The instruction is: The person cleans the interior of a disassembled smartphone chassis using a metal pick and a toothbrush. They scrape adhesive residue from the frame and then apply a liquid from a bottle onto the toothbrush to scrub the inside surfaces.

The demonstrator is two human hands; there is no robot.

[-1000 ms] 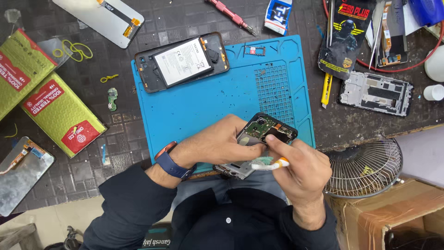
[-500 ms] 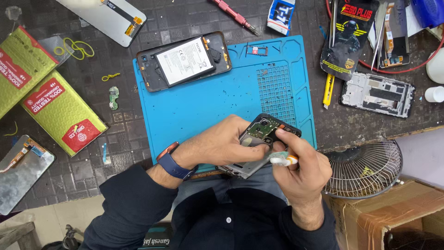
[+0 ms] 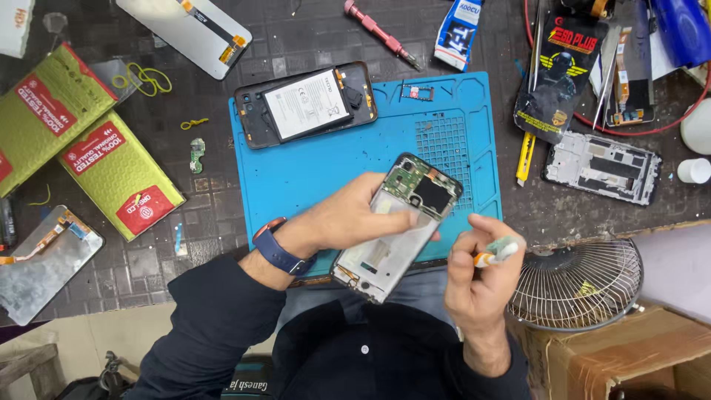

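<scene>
The left hand (image 3: 348, 216) covers the near long edge of the opened phone frame (image 3: 396, 226), and its fingertips blur against the pale inner plate. The frame's lower corner hides part of the blue mat's (image 3: 318, 167) near edge. Beside the frame, the right hand (image 3: 478, 278) closes round a small tool (image 3: 498, 250) with a whitish tip; most of its shaft is buried in the fist, so its kind cannot be told. Far right of the mat, a white cup (image 3: 698, 126) and a blue bottle (image 3: 681, 30) are cut by the picture's edge. Far left of the mat, a silver screen panel (image 3: 41, 263) runs off the edge too.
</scene>
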